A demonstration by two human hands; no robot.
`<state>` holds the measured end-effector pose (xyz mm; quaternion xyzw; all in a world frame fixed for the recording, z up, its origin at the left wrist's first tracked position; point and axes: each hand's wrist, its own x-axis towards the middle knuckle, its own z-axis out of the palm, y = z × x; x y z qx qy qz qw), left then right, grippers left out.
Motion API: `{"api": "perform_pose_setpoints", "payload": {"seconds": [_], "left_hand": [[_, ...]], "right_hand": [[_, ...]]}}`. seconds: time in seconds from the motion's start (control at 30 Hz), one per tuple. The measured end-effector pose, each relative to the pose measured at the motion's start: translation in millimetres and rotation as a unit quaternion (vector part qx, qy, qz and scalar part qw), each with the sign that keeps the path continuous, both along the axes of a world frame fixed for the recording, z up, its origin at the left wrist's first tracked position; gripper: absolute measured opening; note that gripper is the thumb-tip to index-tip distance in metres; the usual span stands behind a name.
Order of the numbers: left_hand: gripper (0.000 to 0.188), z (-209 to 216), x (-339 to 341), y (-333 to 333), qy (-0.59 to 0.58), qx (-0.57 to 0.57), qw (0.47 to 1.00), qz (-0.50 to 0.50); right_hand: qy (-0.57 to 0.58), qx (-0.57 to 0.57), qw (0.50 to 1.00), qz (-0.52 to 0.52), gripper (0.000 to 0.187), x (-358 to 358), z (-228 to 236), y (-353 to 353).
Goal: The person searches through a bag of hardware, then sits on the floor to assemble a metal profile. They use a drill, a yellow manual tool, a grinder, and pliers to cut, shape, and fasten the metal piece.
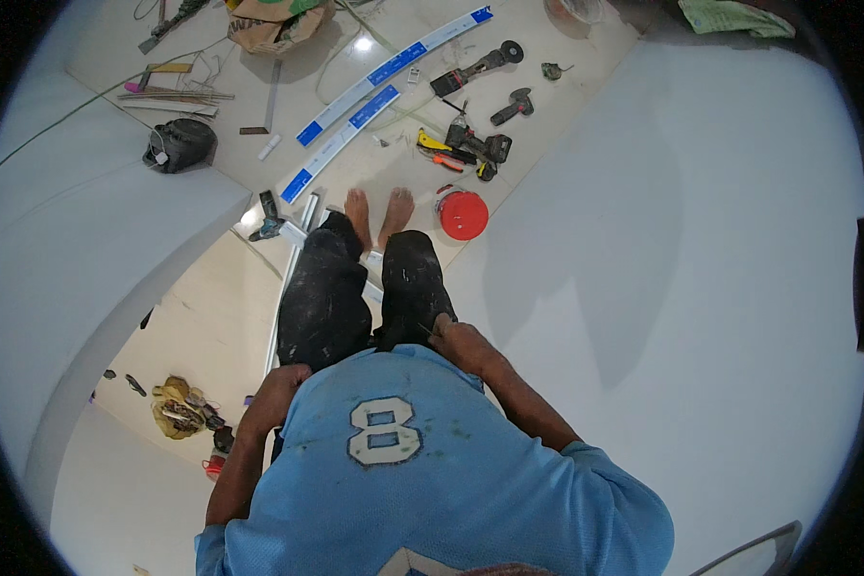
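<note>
Shirt cloth, light blue (523, 480), fills the near side, a forearm reaching out past it on either side. The left arm bends at the elbow, and the left hand (280, 389) rests against the left hip, fingers turned inward and mostly hidden; whether it is closed on anything, I cannot tell. The right forearm slants inward, and the right hand (459, 344) lies over the top of the right thigh, fingers curled. A thin sliver shows at its fingertips, too small to identify, so I cannot tell whether the hand grips it. The black trousers (322, 302), marked with pale specks, lie under and between the hands, at the middle of the scene.

Beyond the knees, long pale metal profiles (296, 269) run along the left leg, and two bare feet (358, 216) stand on the tiles. Just right of them is a bucket with a red lid (464, 215). Farther off lie a cordless drill (480, 144), right, and two white-and-blue strips (340, 144), side by side. Farthest, a paper sack (276, 24) stands left of centre.
</note>
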<state>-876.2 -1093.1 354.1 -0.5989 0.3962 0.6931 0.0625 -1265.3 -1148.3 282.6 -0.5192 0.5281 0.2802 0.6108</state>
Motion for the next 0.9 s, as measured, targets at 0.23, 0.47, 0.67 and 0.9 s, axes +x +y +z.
{"api": "perform_pose_setpoints", "payload": {"seconds": [0.23, 0.47, 0.67, 0.9], "left_hand": [[0.031, -67, -44, -33, 0.069, 0.091, 0.993, 0.000], [0.044, -105, -96, -86, 0.140, 0.148, 0.940, 0.275], [0.061, -251, -145, -185, 0.195, -0.040, 0.729, 0.655], [0.054, -418, -114, -249, 0.330, -0.091, 0.682, 0.646]], "right_hand": [[-0.035, -0.057, 0.995, -0.069, 0.027, -6, 16, -102], [-0.248, -0.046, 0.958, -0.136, 0.022, 53, -31, -162], [-0.353, -0.197, 0.914, -0.022, 0.024, 102, -169, -243], [-0.332, -0.106, 0.935, -0.056, 0.033, 124, -310, -339]]}}
